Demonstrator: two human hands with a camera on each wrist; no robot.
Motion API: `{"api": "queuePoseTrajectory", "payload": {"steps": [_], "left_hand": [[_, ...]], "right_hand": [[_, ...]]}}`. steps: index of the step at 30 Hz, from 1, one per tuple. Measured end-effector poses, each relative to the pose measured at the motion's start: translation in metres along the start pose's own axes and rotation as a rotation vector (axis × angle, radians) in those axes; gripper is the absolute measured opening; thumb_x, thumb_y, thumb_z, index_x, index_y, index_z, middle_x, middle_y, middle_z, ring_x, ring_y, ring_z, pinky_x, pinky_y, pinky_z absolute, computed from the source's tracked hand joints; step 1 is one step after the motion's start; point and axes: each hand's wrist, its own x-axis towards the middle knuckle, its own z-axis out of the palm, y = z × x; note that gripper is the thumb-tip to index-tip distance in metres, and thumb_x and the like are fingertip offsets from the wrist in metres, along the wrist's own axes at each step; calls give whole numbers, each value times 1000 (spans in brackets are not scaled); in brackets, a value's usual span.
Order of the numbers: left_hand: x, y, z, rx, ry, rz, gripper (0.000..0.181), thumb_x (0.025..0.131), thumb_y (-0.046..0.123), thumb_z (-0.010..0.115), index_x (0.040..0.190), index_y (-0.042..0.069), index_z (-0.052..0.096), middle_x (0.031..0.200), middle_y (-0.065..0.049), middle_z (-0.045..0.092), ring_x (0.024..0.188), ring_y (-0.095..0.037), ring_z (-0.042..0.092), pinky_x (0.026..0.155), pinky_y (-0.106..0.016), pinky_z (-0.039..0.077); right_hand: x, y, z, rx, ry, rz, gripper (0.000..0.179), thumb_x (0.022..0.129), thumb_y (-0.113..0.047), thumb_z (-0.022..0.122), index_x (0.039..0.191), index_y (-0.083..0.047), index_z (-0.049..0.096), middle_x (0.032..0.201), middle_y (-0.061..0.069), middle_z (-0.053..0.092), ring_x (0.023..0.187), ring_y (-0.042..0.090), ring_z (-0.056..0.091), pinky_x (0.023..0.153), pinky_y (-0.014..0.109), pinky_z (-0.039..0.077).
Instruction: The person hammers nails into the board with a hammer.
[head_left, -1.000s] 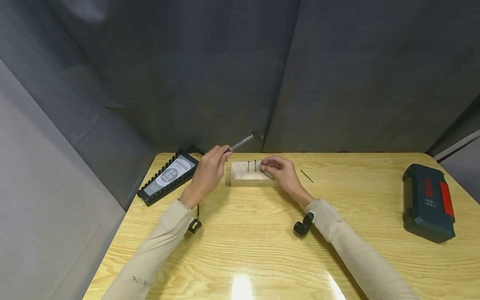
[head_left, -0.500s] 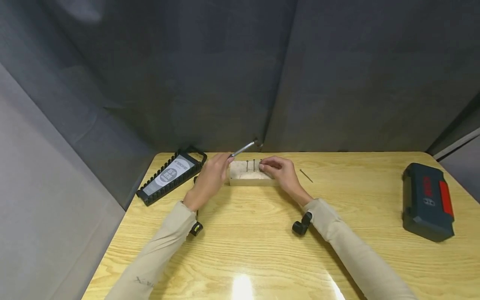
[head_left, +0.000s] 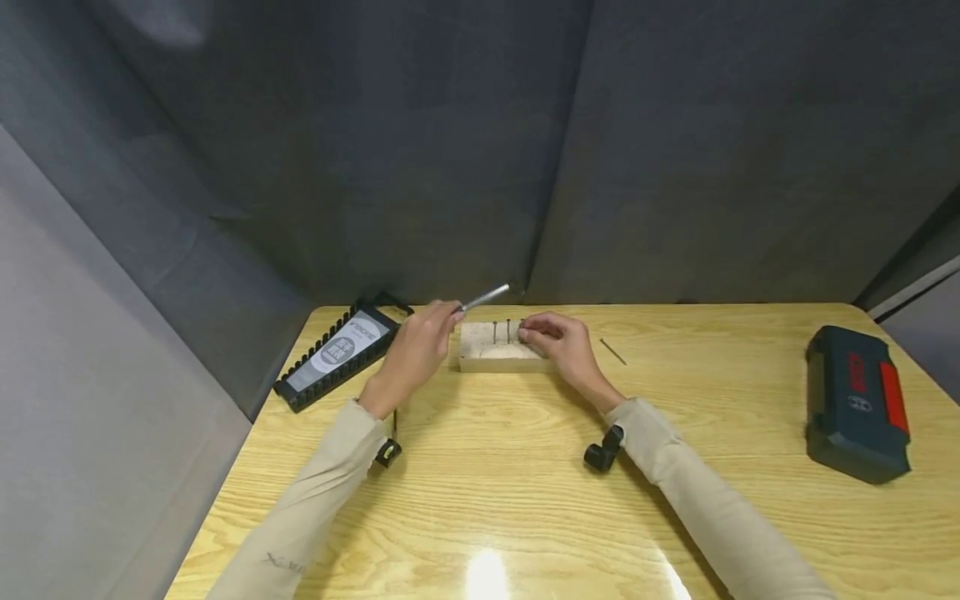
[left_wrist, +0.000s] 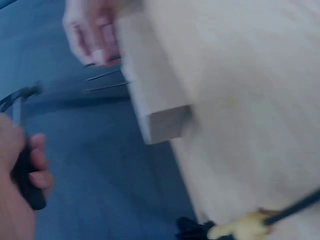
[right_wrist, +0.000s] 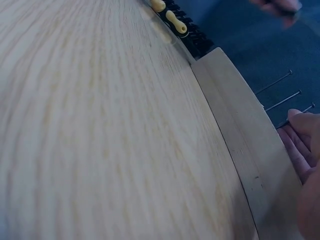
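My left hand grips a hammer by its dark handle, and the head is raised above the far left part of a pale wooden block. Two nails stand upright in the block's top face. Just right of them, my right hand pinches a third nail between thumb and fingers, close over the block. That nail's lower part is hidden by the fingers. In the left wrist view the hammer head hangs apart from the nails.
A loose nail lies on the table right of the block. At the left is a black wrench rack with a printed label; yellow-handled tools lie near it. A dark Bosch case stands at the right, and a dark curtain hangs behind.
The left hand and hammer dipped toward the block, then the hand shifted slightly back left. The hammer head is lower than a second ago. The right hand keeps its pinch on the nail.
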Motion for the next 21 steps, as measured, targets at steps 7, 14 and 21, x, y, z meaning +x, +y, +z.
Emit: {"api": "queuePoseTrajectory", "payload": {"steps": [7,14,21], "left_hand": [[4,0,0,-28,39,-5,17,108,3,55,113,-8,67,92,-16,66,79,-27,66,67,-38,57],[-6,-1,9,102,-148,40,15,107,5,57,100,-4,67,90,-15,69,80,-26,70,68,-36,60],[-1,-3,3,78,-124,30,14,108,5,56,103,-3,66,91,-13,67,79,-25,68,67,-39,58]], "right_hand": [[-1,1,0,-13,13,-2,20,94,5,74,113,13,72,108,31,74,94,33,74,79,18,56],[1,2,-1,-1,-3,-5,20,94,6,74,113,14,72,109,32,73,97,36,74,81,18,57],[1,1,0,2,0,1,20,94,4,75,112,13,72,109,31,73,97,37,73,81,17,55]]}}
